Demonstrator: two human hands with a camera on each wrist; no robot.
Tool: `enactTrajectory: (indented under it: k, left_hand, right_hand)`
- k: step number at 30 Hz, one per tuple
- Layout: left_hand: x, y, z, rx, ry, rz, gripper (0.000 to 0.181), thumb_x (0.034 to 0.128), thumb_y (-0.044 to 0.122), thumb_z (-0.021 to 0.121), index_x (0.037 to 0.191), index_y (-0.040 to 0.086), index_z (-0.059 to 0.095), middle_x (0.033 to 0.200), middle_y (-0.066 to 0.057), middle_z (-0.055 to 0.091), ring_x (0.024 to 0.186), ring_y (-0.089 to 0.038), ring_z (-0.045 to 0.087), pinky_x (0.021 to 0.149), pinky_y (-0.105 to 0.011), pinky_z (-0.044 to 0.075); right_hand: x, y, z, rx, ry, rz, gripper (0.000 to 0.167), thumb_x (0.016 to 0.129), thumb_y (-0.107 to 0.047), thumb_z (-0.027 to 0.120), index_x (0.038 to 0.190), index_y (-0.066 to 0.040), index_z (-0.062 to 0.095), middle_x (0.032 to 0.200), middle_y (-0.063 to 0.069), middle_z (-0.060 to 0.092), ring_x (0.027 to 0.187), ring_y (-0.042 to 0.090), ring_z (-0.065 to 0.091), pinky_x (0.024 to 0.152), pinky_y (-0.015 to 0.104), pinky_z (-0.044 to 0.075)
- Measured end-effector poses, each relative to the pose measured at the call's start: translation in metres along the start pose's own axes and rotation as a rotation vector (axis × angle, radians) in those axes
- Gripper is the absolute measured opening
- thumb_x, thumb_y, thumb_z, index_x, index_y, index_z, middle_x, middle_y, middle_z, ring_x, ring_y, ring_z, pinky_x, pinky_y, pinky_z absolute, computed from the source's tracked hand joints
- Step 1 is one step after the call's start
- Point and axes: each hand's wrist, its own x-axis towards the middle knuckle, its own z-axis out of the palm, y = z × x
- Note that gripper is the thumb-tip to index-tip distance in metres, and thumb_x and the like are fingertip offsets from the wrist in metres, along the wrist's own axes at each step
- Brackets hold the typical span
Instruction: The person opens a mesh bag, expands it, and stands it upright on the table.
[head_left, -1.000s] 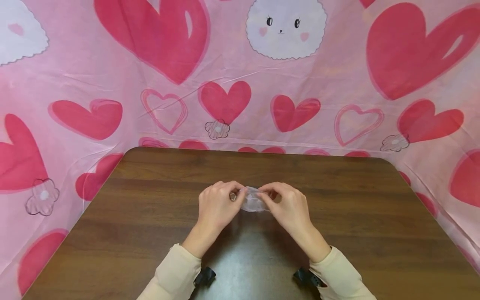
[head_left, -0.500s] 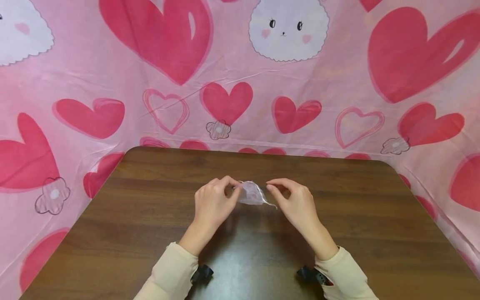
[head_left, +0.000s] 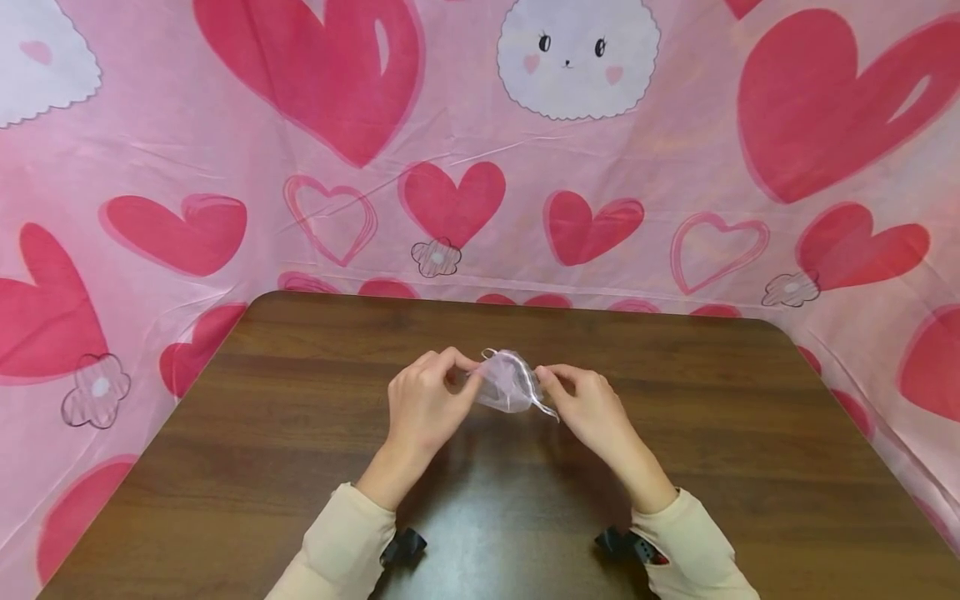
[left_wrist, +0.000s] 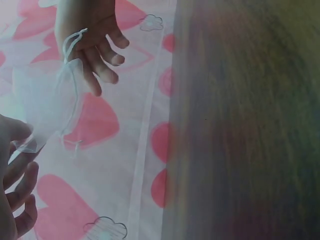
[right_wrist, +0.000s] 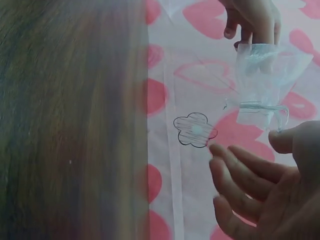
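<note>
A small sheer whitish drawstring pouch (head_left: 504, 383) hangs above the table between the two hands. My left hand (head_left: 423, 400) pinches it between thumb and forefinger; in the left wrist view the left fingers (left_wrist: 21, 132) grip the end away from the cord. White drawcords (right_wrist: 260, 106) gather across the pouch near its mouth, with loose ends trailing. My right hand (head_left: 592, 408) is close beside the mouth. Its fingers (right_wrist: 240, 192) are spread in the right wrist view, with the thumb by a cord loop. Whether the thumb touches the loop, I cannot tell. No contents show through the fabric.
Beneath the hands lies a dark brown wooden table (head_left: 300, 467) with rounded far corners. A pink sheet (head_left: 465, 125) printed with hearts stands behind it and along both sides. Dark wrist devices (head_left: 403, 547) sit at both sleeve cuffs.
Both hands pinched the crumpled pouch at first. The right hand then came off to the right, and the pouch spread out with its cords showing. Now the right hand is close to its mouth again.
</note>
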Motion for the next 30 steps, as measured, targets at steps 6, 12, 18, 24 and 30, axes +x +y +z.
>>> enactTrajectory:
  k: [6, 12, 18, 24, 30]
  left_hand:
    - [0.0003, 0.0002, -0.0010, -0.012, 0.021, -0.002, 0.006, 0.0788, 0.020, 0.079, 0.078, 0.020, 0.073, 0.059, 0.003, 0.056, 0.054, -0.012, 0.050, 0.049, -0.032, 0.039]
    - [0.0007, 0.0000, -0.0003, -0.016, 0.025, 0.007, 0.005, 0.0792, 0.018, 0.078, 0.081, 0.020, 0.074, 0.059, 0.004, 0.056, 0.054, -0.011, 0.050, 0.049, -0.031, 0.038]
    - [0.0007, -0.0006, 0.0002, -0.012, 0.014, 0.011, 0.006, 0.0790, 0.017, 0.077, 0.082, 0.022, 0.075, 0.061, 0.006, 0.056, 0.055, -0.010, 0.050, 0.048, -0.031, 0.038]
    - [0.0001, -0.0019, -0.0004, -0.002, -0.081, -0.005, 0.011, 0.0806, 0.016, 0.077, 0.088, 0.024, 0.077, 0.066, 0.009, 0.060, 0.059, -0.008, 0.053, 0.049, -0.030, 0.040]
    - [0.0010, -0.0050, -0.0014, 0.024, -0.229, -0.032, 0.019, 0.0832, 0.021, 0.078, 0.101, 0.027, 0.076, 0.081, 0.012, 0.068, 0.070, -0.006, 0.059, 0.053, -0.032, 0.044]
  right_hand:
    - [0.0024, -0.0015, 0.0006, 0.363, -0.077, 0.082, 0.031, 0.099, -0.022, 0.062, 0.113, 0.004, 0.070, 0.090, 0.009, 0.071, 0.070, 0.012, 0.059, 0.062, 0.028, 0.050]
    - [0.0020, -0.0038, -0.0028, 0.552, -0.078, 0.146, 0.030, 0.094, -0.017, 0.068, 0.113, 0.006, 0.069, 0.085, -0.001, 0.070, 0.068, 0.010, 0.058, 0.060, 0.022, 0.047]
    - [0.0024, -0.0044, -0.0029, 0.610, -0.043, 0.138, 0.028, 0.092, -0.013, 0.071, 0.110, 0.008, 0.068, 0.087, -0.002, 0.072, 0.075, 0.009, 0.063, 0.067, 0.021, 0.051]
    - [0.0036, -0.0052, -0.0040, 0.606, 0.002, 0.137, 0.026, 0.091, -0.012, 0.071, 0.107, 0.009, 0.068, 0.085, 0.000, 0.070, 0.074, 0.009, 0.064, 0.066, 0.023, 0.053]
    - [0.0043, -0.0019, -0.0074, 0.543, 0.065, 0.099, 0.022, 0.092, -0.012, 0.072, 0.104, 0.006, 0.070, 0.086, 0.008, 0.069, 0.071, 0.012, 0.063, 0.062, 0.023, 0.053]
